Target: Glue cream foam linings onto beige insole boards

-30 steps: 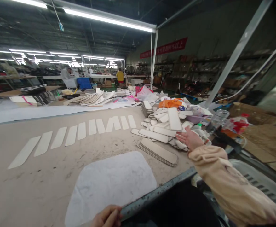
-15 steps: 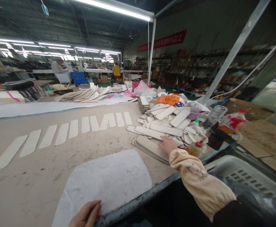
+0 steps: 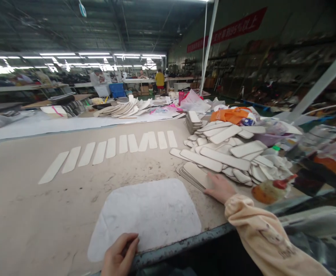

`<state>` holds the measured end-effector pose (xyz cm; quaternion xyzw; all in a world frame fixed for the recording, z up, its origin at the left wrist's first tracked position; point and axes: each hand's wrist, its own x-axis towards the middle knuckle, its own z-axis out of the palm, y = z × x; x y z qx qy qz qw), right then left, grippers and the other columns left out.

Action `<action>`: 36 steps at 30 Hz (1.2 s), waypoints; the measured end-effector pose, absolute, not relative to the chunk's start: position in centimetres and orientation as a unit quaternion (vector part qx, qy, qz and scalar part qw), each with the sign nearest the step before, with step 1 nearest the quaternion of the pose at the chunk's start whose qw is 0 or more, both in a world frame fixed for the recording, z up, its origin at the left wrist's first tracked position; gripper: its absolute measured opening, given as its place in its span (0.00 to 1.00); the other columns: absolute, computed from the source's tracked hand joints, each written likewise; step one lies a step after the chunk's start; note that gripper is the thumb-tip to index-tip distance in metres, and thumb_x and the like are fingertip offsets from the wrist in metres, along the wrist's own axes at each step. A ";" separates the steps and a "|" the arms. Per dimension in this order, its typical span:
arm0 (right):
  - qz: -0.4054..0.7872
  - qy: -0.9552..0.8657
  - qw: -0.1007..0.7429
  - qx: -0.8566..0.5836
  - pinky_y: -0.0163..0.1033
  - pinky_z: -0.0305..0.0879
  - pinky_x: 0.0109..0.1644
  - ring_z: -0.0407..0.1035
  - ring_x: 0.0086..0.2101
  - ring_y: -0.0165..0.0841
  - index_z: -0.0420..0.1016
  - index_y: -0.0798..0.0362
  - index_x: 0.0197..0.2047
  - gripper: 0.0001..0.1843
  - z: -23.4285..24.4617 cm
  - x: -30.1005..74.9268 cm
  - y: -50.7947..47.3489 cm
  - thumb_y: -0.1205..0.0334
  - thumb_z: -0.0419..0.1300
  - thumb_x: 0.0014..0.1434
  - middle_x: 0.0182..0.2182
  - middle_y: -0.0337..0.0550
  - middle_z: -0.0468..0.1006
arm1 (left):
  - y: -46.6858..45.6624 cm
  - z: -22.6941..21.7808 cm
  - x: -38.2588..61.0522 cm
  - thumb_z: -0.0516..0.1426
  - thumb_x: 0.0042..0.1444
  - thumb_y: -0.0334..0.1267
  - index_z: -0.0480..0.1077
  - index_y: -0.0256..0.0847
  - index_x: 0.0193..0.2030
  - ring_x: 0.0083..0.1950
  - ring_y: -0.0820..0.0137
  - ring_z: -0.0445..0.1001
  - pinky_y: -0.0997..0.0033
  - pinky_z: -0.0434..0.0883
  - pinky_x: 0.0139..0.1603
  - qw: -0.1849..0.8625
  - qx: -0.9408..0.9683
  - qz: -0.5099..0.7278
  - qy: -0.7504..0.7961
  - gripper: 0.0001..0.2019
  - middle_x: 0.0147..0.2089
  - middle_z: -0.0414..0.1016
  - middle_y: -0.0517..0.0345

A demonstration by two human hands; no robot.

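Observation:
My right hand (image 3: 219,188) lies palm down with fingers stretched out on a flat stack of long beige pieces (image 3: 193,173) at the near right of the table. Behind that stack sits a loose heap of similar rounded strips (image 3: 228,151). My left hand (image 3: 119,255) rests at the table's near edge, fingers laid flat on the front of a white rounded pad (image 3: 147,216). A row of several beige strips (image 3: 113,149) lies side by side across the middle of the table.
A small bottle with a red tip (image 3: 270,189) lies right of my right hand. An orange bag (image 3: 228,115), a purple bowl (image 3: 267,138) and a neat pile of strips (image 3: 193,122) stand behind the heap. Other people work at distant tables (image 3: 159,78). A grey basket (image 3: 320,226) is at right.
My right hand came down off the loose heap toward me and now rests on the flat stack. The view swung slightly right. My left hand stays on the pad's edge.

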<state>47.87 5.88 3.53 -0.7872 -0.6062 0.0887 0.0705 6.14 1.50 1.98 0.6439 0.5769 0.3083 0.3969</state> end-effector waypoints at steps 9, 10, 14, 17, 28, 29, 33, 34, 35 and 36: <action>0.012 -0.649 0.163 -0.743 0.42 0.57 0.55 0.62 0.47 0.41 0.49 0.60 0.66 0.42 4.8 46.0 5.7 0.59 0.57 0.49 0.46 0.53 0.64 | 1.7 1.8 5.7 0.57 0.49 0.55 0.73 0.37 0.36 0.29 0.69 0.72 0.74 0.70 0.30 0.488 0.588 0.312 0.564 0.20 0.27 0.74 0.56; 0.020 -0.665 0.175 -0.726 0.41 0.58 0.55 0.63 0.47 0.40 0.49 0.59 0.66 0.42 5.2 45.1 5.4 0.59 0.56 0.49 0.46 0.52 0.64 | 1.7 2.1 5.5 0.57 0.49 0.55 0.73 0.37 0.36 0.27 0.70 0.71 0.74 0.69 0.29 0.512 0.574 0.307 0.560 0.21 0.25 0.74 0.57; 0.071 -0.766 0.202 -0.606 0.41 0.61 0.55 0.62 0.50 0.39 0.50 0.51 0.66 0.40 5.5 39.7 3.9 0.62 0.54 0.49 0.50 0.49 0.63 | 2.5 4.6 4.2 0.56 0.51 0.52 0.73 0.36 0.38 0.27 0.72 0.71 0.75 0.68 0.29 0.534 0.577 0.299 0.540 0.19 0.26 0.74 0.56; 0.078 -0.828 0.209 -0.514 0.43 0.60 0.57 0.60 0.53 0.40 0.52 0.49 0.65 0.39 4.4 35.2 2.9 0.65 0.54 0.48 0.53 0.49 0.63 | 5.0 6.4 1.8 0.56 0.52 0.49 0.74 0.37 0.37 0.30 0.70 0.73 0.73 0.70 0.33 0.420 0.630 0.323 0.567 0.17 0.30 0.76 0.54; -0.037 -0.883 0.184 -0.430 0.57 0.53 0.59 0.52 0.60 0.46 0.49 0.45 0.67 0.33 -2.3 28.7 1.3 0.53 0.53 0.60 0.64 0.47 0.51 | 18.5 7.4 -18.1 0.53 0.53 0.40 0.76 0.36 0.39 0.43 0.64 0.72 0.66 0.64 0.49 0.030 0.585 0.184 0.789 0.14 0.43 0.76 0.47; -0.042 -0.884 0.180 -0.429 0.56 0.54 0.59 0.52 0.60 0.46 0.49 0.45 0.67 0.33 -2.4 28.6 1.2 0.53 0.53 0.60 0.64 0.46 0.51 | 19.6 7.5 -19.2 0.53 0.54 0.40 0.75 0.36 0.40 0.44 0.63 0.71 0.66 0.64 0.49 0.017 0.581 0.164 0.797 0.14 0.44 0.75 0.47; -0.045 -0.881 0.173 -0.437 0.52 0.56 0.59 0.54 0.59 0.45 0.49 0.44 0.67 0.34 -2.1 28.5 1.1 0.51 0.54 0.59 0.64 0.44 0.52 | 23.6 7.4 -21.8 0.51 0.56 0.40 0.75 0.36 0.41 0.47 0.61 0.70 0.66 0.64 0.48 -0.011 0.577 0.091 0.811 0.15 0.45 0.74 0.45; -0.040 -0.880 0.172 -0.442 0.52 0.56 0.59 0.54 0.59 0.45 0.49 0.44 0.66 0.34 -2.0 28.5 1.2 0.51 0.55 0.59 0.64 0.44 0.52 | 24.5 7.2 -22.0 0.50 0.56 0.40 0.75 0.35 0.41 0.47 0.60 0.70 0.65 0.64 0.48 -0.013 0.579 0.075 0.812 0.15 0.45 0.74 0.44; -0.033 -0.878 0.171 -0.446 0.51 0.56 0.59 0.54 0.59 0.45 0.50 0.43 0.66 0.34 -1.9 28.5 1.2 0.51 0.55 0.58 0.64 0.43 0.52 | 25.5 7.1 -22.2 0.49 0.57 0.39 0.74 0.35 0.42 0.48 0.58 0.70 0.64 0.65 0.47 -0.013 0.581 0.060 0.812 0.16 0.45 0.73 0.42; -0.025 -0.876 0.170 -0.452 0.51 0.56 0.59 0.54 0.59 0.45 0.50 0.43 0.66 0.34 -1.9 28.4 1.2 0.51 0.55 0.58 0.64 0.42 0.52 | 26.3 6.8 -22.4 0.48 0.57 0.39 0.74 0.34 0.43 0.48 0.57 0.71 0.62 0.65 0.47 -0.012 0.582 0.047 0.812 0.16 0.46 0.72 0.41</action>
